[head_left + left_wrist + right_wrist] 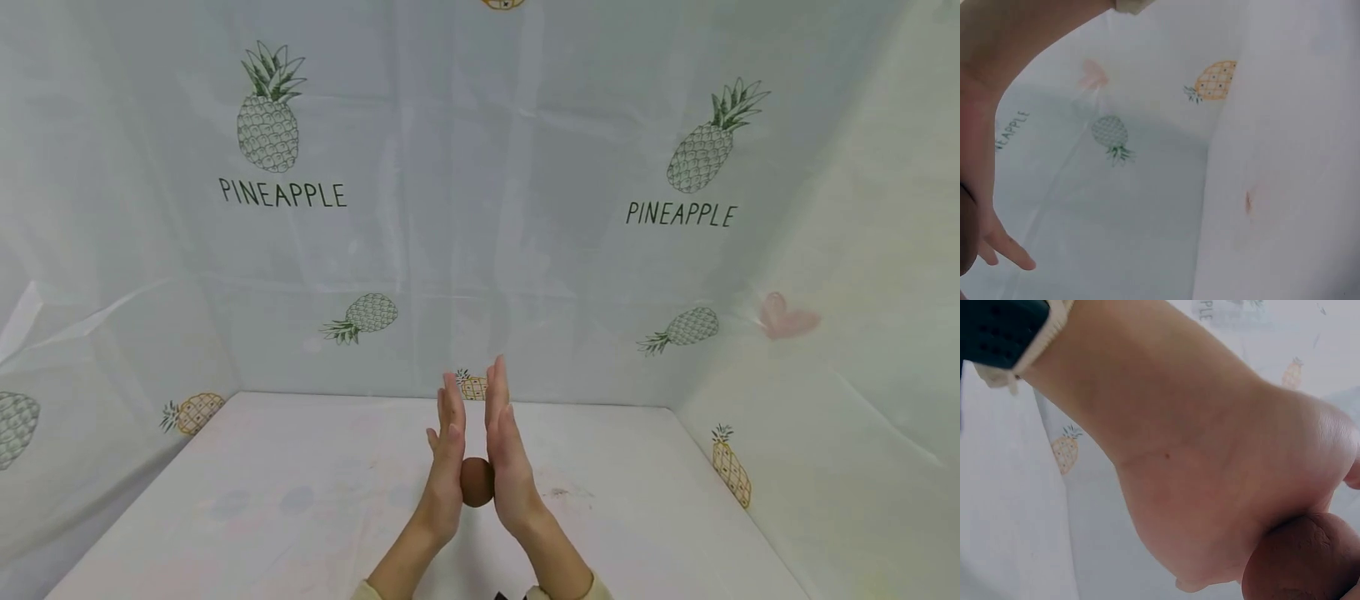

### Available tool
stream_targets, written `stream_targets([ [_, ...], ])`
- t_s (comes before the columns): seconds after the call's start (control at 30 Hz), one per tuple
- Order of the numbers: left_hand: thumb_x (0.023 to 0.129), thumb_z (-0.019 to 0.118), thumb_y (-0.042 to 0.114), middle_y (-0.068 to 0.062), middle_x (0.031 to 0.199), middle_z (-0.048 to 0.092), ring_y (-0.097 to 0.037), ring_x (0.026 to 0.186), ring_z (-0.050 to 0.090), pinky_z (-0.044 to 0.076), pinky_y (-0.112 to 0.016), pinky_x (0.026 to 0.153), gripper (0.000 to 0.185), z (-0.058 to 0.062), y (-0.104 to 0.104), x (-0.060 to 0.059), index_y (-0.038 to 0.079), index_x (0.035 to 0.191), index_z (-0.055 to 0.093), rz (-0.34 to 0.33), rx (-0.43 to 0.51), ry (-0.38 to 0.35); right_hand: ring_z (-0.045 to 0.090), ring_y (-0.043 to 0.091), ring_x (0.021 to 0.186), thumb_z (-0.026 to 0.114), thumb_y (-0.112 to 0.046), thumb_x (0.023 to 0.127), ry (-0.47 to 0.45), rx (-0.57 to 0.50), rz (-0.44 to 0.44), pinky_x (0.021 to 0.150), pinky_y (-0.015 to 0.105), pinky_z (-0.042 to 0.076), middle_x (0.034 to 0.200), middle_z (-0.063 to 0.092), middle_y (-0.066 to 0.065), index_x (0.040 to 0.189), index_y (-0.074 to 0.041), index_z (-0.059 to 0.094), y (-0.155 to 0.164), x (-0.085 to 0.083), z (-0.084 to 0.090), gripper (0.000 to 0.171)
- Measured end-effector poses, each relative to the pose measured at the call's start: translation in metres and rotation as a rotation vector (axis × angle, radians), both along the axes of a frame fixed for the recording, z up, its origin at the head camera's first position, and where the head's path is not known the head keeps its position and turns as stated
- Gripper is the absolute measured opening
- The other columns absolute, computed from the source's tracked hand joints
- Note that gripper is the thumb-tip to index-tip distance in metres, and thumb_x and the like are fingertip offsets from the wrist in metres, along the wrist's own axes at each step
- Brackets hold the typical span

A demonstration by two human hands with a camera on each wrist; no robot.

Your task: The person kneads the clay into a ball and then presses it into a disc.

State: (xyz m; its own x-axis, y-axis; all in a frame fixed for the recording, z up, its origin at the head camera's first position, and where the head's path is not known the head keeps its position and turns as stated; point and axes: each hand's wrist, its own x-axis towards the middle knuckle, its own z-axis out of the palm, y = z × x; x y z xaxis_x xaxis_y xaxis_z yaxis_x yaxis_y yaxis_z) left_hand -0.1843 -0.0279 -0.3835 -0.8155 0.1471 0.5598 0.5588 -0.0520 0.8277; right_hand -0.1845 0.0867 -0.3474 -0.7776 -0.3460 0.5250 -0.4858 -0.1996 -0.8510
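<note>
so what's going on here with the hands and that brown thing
A person is holding a small brown ball between the flat palms of both hands, above a white table. The left hand and the right hand face each other with fingers straight and pointing away from the person, the ball pressed between the palms near the wrists. It looks like a lump of clay or dough, though the pictures cannot settle which. Behind stands a pale sheet printed with pineapples.

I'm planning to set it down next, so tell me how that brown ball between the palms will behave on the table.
The brown ball looks round, so it would probably roll on the table. The left hand and right hand press it between flat palms; its matte, clay-like surface suggests it is soft and may deform.
</note>
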Motion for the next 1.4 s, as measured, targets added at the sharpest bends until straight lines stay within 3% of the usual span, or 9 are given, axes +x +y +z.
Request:
stream_targets([
  [0.37,0.114,0.006,0.031,0.016,0.176,-0.015,-0.013,0.161,-0.024,-0.029,-0.071,0.115,0.057,0.0,0.008,0.008,0.034,0.169,-0.01,-0.018,-0.04,0.036,-0.013,0.021,0.164,0.002,-0.048,0.113,-0.017,-0.046,-0.026,0.124,0.067,-0.017,0.176,-0.01,-0.015,0.169,-0.042,-0.01,0.01,-0.007,0.003,0.057],
  [0.67,0.114,0.004,0.035,0.017,0.176,-0.013,-0.013,0.162,-0.022,-0.028,-0.066,0.118,0.057,0.006,0.002,0.014,0.034,0.17,-0.009,-0.005,-0.026,0.035,-0.014,0.01,0.162,0.004,-0.049,0.114,-0.053,-0.03,0.003,0.126,0.063,-0.018,0.174,-0.012,-0.022,0.169,-0.039,-0.011,0.0,-0.013,-0.005,0.058],
  [0.87,0.113,0.004,0.039,0.018,0.176,-0.014,-0.01,0.161,-0.021,-0.029,-0.064,0.119,0.058,0.012,-0.004,0.013,0.035,0.17,-0.008,0.009,-0.004,0.03,-0.018,0.009,0.161,0.002,-0.048,0.114,-0.05,0.002,0.036,0.124,0.064,-0.019,0.173,-0.017,-0.023,0.169,-0.04,-0.012,-0.008,-0.008,-0.008,0.057],
  [1.1,0.112,0.004,0.044,0.021,0.174,-0.017,-0.005,0.16,-0.023,-0.031,-0.063,0.118,0.058,0.013,-0.011,0.006,0.038,0.169,-0.011,0.016,0.014,0.005,-0.02,0.009,0.16,0.002,-0.045,0.114,-0.055,0.034,0.041,0.123,0.067,-0.019,0.174,-0.018,-0.021,0.167,-0.048,-0.009,-0.014,-0.001,-0.01,0.054],
  [1.4,0.113,0.004,0.042,0.019,0.174,-0.019,-0.009,0.16,-0.025,-0.031,-0.064,0.117,0.058,0.008,-0.01,0.001,0.04,0.168,-0.013,0.004,0.012,-0.013,-0.017,0.012,0.162,0.002,-0.042,0.113,-0.004,0.024,0.038,0.121,0.069,-0.02,0.175,-0.014,-0.019,0.169,-0.041,-0.01,-0.01,0.005,-0.004,0.057],
])
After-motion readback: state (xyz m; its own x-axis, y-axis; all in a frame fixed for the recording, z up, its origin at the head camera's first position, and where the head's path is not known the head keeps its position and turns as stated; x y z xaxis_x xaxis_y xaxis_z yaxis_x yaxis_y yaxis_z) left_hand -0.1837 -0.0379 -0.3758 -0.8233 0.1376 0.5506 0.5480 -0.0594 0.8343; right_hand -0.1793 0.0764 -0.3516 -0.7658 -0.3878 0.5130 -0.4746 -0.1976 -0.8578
